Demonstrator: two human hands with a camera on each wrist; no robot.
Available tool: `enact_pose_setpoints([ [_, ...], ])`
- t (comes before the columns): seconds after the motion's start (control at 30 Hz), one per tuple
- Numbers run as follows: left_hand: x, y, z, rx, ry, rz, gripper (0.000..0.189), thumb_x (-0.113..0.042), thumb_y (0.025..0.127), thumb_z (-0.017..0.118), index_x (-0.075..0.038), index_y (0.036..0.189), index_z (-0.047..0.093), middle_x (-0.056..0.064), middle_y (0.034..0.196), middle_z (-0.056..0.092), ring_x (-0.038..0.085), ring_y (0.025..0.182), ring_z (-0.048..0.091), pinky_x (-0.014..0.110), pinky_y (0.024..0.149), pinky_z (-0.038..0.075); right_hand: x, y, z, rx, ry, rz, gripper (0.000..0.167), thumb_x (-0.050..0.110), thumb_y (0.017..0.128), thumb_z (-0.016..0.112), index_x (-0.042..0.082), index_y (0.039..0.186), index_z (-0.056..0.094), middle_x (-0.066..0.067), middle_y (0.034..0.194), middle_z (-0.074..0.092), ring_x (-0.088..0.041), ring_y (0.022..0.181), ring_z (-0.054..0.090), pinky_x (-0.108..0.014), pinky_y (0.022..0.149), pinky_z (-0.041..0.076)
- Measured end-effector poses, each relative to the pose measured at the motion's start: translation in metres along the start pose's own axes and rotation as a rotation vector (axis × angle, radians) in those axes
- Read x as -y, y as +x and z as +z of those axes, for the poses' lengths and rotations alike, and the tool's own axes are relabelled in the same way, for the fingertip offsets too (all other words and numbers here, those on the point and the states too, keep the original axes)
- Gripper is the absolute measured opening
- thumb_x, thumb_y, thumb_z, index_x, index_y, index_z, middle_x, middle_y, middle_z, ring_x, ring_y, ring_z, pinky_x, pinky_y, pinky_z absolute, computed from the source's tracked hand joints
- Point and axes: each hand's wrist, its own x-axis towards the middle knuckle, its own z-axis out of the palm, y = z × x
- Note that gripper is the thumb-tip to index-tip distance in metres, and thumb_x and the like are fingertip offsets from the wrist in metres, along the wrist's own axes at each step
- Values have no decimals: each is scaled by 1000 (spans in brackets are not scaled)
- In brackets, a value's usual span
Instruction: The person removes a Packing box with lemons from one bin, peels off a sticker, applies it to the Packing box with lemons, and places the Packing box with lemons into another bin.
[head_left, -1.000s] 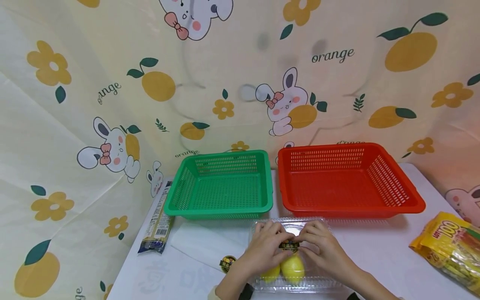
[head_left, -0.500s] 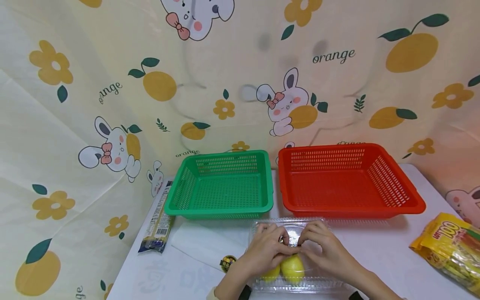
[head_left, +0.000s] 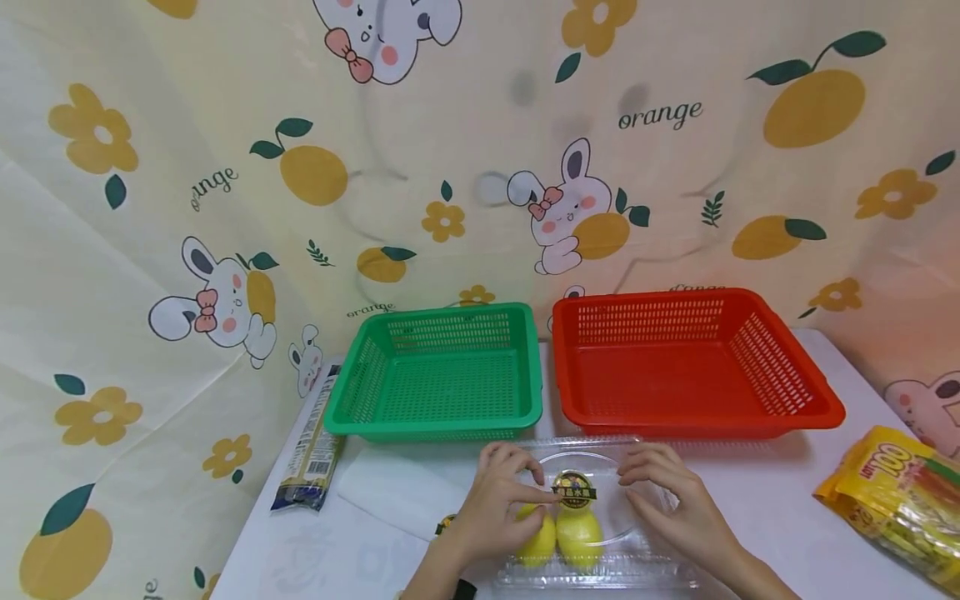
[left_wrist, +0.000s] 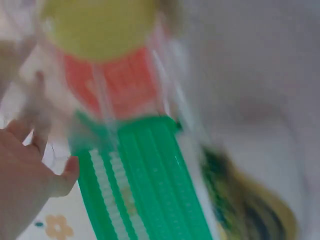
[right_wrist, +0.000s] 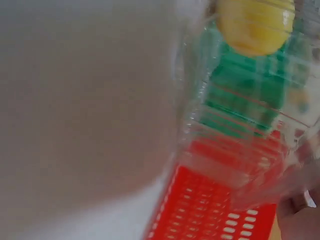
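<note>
A clear plastic clamshell box (head_left: 622,562) lies on the table with yellow fruits (head_left: 579,537) inside, perhaps lemons or pears. On its lid sits a round dark-and-gold sticker (head_left: 574,490). My left hand (head_left: 498,508) is over the left part of the lid, its index finger stretched to the sticker's left edge. To the right, my right hand (head_left: 678,504) hovers at or just above the lid with fingers spread and nothing held. Both wrist views are blurred; the left one has a yellow fruit (left_wrist: 100,25) behind clear plastic, the right one a yellow fruit (right_wrist: 257,25) too.
Behind the box stand a green basket (head_left: 453,387) and a red basket (head_left: 660,387). At left lie a dark-and-gold packet (head_left: 309,450) and a white sheet (head_left: 390,492) with another round sticker (head_left: 444,524), partly behind my left arm. A yellow snack bag (head_left: 892,500) is at right.
Both hands were together over the sticker, fingers bent at it. They have since moved apart, left hand leftward and right hand rightward, and the sticker now shows flat on the lid.
</note>
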Motion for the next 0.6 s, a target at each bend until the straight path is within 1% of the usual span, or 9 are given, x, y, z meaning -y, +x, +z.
enact_pose_setpoints([
  [0.13,9,-17,-8,-64,-84,-64,24,-17,77,75,-24,99,81,-3,121,57,16,119,42,54,104,31,-1,-7,-7,17,-15,10,56,-17,63,80,23,102,71,-13,117,64,-22,124,47,-20,109,29],
  [0.17,10,-21,-10,-74,-94,-68,24,-19,78,75,-23,101,81,-1,127,56,18,122,41,56,103,32,0,-7,-9,27,-35,-2,53,-13,66,81,22,104,72,-15,121,62,-24,127,45,-21,111,27],
  [0.23,10,-24,-11,-71,-88,-61,27,-25,82,73,-21,109,78,2,139,51,22,130,37,58,102,34,3,-6,-13,76,-129,-24,43,4,76,82,21,114,72,-16,131,58,-26,135,39,-26,117,17],
  [0.27,8,-25,-12,-55,-59,-46,31,-30,87,69,-21,116,75,3,145,47,24,134,35,60,103,34,6,-5,-14,112,-198,-45,40,16,82,80,21,121,70,-15,137,55,-27,139,35,-30,120,12],
  [0.33,4,-24,-12,-1,24,5,41,-40,97,56,-20,131,66,5,154,40,30,142,29,67,105,29,11,-2,-15,198,-342,-105,51,33,87,74,19,136,63,-12,147,50,-29,144,28,-42,122,1],
  [0.4,-3,-21,-11,81,100,60,53,-49,102,42,-20,145,53,4,160,32,32,148,21,73,107,20,18,0,-13,298,-462,-144,60,43,90,68,20,145,54,-5,152,46,-30,148,23,-50,120,-9],
  [0.43,-7,-20,-10,126,133,86,57,-52,103,38,-21,150,46,1,162,28,33,150,17,76,106,16,21,1,-11,347,-496,-150,64,45,89,67,22,147,51,-2,153,44,-29,149,20,-51,119,-13],
  [0.5,-13,-19,-8,210,176,122,63,-57,101,40,-25,154,38,-3,163,26,31,151,12,79,105,12,27,0,-7,431,-511,-146,71,48,86,71,22,148,50,2,152,47,-28,149,18,-49,118,-18],
  [0.6,-17,-22,-5,280,224,144,71,-61,93,55,-29,154,38,-5,162,27,29,151,13,81,103,15,30,-3,-2,497,-488,-105,74,58,83,71,24,146,53,5,146,54,-26,149,16,-41,116,-23],
])
